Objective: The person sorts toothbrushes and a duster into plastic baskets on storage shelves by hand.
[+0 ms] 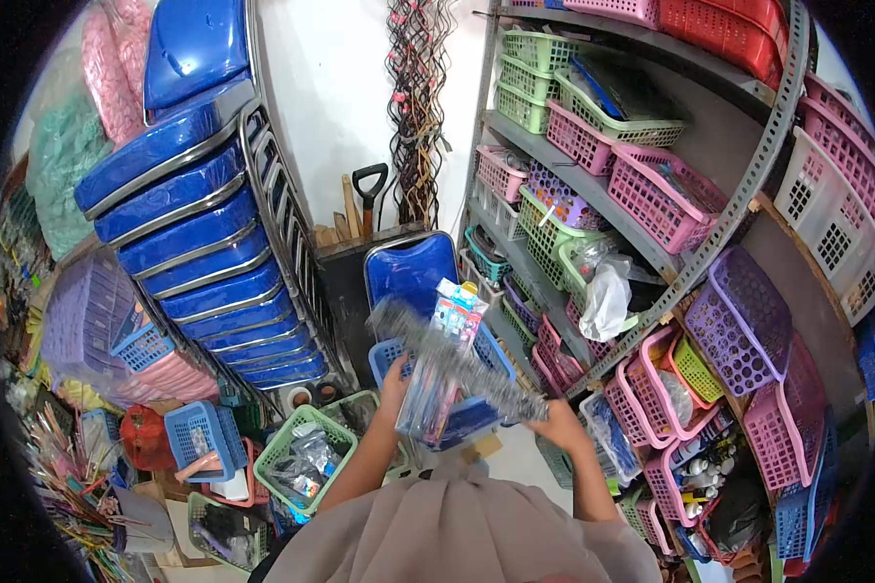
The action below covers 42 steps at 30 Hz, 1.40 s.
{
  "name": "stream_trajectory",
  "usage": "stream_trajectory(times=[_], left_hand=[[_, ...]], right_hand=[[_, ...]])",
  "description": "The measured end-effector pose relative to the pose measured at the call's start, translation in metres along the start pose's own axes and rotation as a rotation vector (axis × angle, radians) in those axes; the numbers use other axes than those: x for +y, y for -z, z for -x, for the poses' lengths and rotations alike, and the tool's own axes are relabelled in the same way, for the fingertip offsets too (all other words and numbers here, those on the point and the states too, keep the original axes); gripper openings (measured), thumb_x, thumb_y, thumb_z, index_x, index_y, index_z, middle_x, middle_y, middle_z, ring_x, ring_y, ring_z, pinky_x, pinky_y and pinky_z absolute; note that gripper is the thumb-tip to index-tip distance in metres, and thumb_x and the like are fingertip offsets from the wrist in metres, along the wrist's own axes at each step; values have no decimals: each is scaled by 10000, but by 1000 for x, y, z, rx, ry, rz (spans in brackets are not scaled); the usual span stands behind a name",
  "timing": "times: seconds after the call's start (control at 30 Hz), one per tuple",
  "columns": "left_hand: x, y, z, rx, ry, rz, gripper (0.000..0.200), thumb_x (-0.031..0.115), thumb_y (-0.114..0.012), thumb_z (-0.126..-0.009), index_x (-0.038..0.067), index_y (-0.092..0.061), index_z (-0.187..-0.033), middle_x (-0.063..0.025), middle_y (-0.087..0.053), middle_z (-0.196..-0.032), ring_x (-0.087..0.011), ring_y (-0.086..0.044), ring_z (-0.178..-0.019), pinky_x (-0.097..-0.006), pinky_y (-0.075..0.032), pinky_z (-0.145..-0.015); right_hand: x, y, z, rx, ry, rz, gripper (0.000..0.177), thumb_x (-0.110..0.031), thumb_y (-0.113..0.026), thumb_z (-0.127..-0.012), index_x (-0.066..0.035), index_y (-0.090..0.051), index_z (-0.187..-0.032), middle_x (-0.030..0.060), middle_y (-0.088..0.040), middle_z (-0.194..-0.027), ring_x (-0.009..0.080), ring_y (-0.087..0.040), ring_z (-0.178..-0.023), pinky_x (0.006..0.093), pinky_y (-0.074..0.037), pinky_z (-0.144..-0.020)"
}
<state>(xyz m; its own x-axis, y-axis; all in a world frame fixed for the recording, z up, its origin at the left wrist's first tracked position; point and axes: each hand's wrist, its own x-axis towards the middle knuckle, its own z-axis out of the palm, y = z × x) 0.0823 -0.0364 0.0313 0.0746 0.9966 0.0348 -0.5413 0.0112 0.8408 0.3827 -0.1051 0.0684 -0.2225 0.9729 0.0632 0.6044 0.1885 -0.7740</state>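
Note:
A long dark bundle [457, 360], smeared by motion, slants across the middle over a blue basket [499, 358] with colourful packaged items [447, 340] in it. My right hand [558, 428] is closed on the bundle's lower right end. At the basket's left side is my left hand [395, 389], beside the packages; its fingers are mostly hidden, and what it holds cannot be made out. Behind the basket stands a blue chair [410, 267].
Stacked blue chairs [204, 223] rise at the left. Metal shelves [593, 175] with pink and green baskets fill the right side. A green basket [304, 457] of plastic packets sits at lower left, near a smaller blue basket [204, 437]. A shovel handle [368, 189] stands by the wall.

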Motion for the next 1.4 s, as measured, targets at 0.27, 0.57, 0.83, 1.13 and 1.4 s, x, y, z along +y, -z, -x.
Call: stream_trajectory(times=[0.27, 0.57, 0.83, 1.13, 1.4], left_hand=[[16, -12, 2, -160, 584, 736, 643, 503, -465, -847, -27, -487, -1210, -221, -570, -1134, -376, -569, -1001, -461, -427, -926], [9, -6, -5, -147, 531, 790, 457, 344, -451, -895, 1, -509, -1191, -170, -607, -1064, -296, -613, -931, -427, -488, -849], [27, 10, -1, -371, 369, 808, 526, 351, -426, -900, -31, -431, -1261, -211, -545, -1158, -315, -576, -1013, -424, -469, -878], [46, 21, 16, -144, 326, 791, 519, 357, -369, -930, -32, -414, -1270, -237, -512, -1211, -318, -553, -1054, -410, -458, -901], [57, 12, 30, -91, 230, 652, 474, 359, -375, -926, -8, -502, -1198, -158, -608, -1062, -269, -614, -918, -371, -496, -821]], right_hand=[[6, -2, 5, -192, -56, 151, 357, -306, -745, -698, -11, -651, -876, 215, -609, -708, 362, -609, -693, 413, -473, -648], [-7, -17, -2, -368, 92, 294, 308, -278, -714, -727, -24, -662, -893, 156, -651, -730, 259, -630, -695, 374, -483, -676], [-14, -37, -23, -370, 173, 176, 366, -217, -715, -732, -11, -624, -1020, 167, -660, -888, 243, -638, -808, 353, -478, -740], [-31, -48, -46, -391, 419, 115, 598, -159, -734, -687, -14, -494, -1214, 220, -521, -1218, 363, -500, -1125, 392, -385, -947], [-13, -72, -60, -704, 84, 279, 548, -131, -727, -658, -28, -551, -1166, 227, -569, -1128, 378, -523, -1082, 398, -435, -881]])
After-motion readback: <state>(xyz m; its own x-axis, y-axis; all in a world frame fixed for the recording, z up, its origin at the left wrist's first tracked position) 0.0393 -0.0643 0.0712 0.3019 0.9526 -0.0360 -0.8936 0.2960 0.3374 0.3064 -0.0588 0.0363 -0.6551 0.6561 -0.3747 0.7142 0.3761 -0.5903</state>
